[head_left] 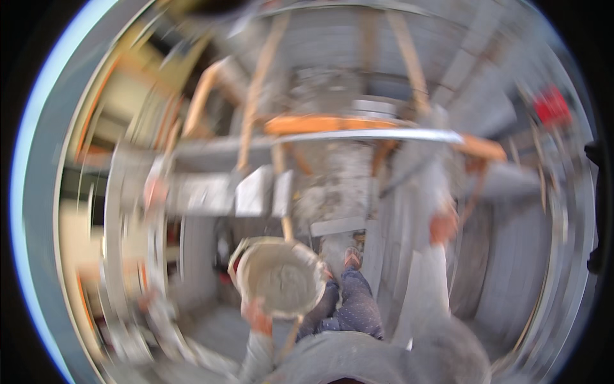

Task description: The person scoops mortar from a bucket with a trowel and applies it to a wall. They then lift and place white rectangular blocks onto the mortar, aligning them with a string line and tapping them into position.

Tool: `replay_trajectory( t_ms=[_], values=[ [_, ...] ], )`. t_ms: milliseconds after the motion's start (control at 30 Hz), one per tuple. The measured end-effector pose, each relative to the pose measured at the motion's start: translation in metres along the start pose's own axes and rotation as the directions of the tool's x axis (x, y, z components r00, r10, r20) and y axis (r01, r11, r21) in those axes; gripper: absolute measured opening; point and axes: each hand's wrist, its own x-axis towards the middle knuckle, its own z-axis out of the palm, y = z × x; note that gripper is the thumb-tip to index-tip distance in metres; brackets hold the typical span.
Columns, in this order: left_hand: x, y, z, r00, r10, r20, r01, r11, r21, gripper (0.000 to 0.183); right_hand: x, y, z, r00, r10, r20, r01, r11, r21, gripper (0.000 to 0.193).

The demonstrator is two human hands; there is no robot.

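Observation:
A round pale bucket (240, 272) with grey mortar (281, 286) inside it stands before my legs, left of centre. My left hand (257, 315) is at its near rim, the fingers hooked over the edge; blur softens the grip. Out to the right, my right hand (443, 225) hangs over the grey block wall (412, 185), apart from the bucket. Motion smears its fingers, so whether it holds anything does not show.
Grey blocks (254, 191) lie ahead on the left. An orange beam (313, 123) and a pale metal bar (377, 134) run across in front. Wooden props (259, 83) lean behind them. Something red (551, 107) is at the far right. Rubble (323, 198) covers the floor strip ahead.

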Motion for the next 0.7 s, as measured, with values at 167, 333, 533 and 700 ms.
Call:
replay_trajectory(
  t_ms=[167,333,533,700],
  values=[
    [0.003,-0.017,0.029,0.992,0.083,-0.093,-0.057,0.966,0.254,0.030,-0.046,0.037,-0.067,0.970,-0.043,0.239,0.007,0.989,0.149,0.046],
    [0.013,-0.034,0.080,0.892,0.389,-0.231,-0.309,0.897,0.316,0.031,-0.110,0.021,-0.139,0.682,-0.689,0.244,0.701,0.712,0.051,0.050],
    [0.007,-0.017,0.111,0.893,0.313,-0.323,-0.309,0.949,0.064,0.034,-0.155,-0.119,-0.174,0.194,-0.811,0.552,0.680,0.517,0.520,0.049],
    [0.000,0.001,0.119,0.872,0.446,-0.202,-0.426,0.894,0.136,0.032,-0.175,-0.241,-0.163,-0.108,-0.832,0.543,0.900,0.150,0.409,0.046]
  ],
)
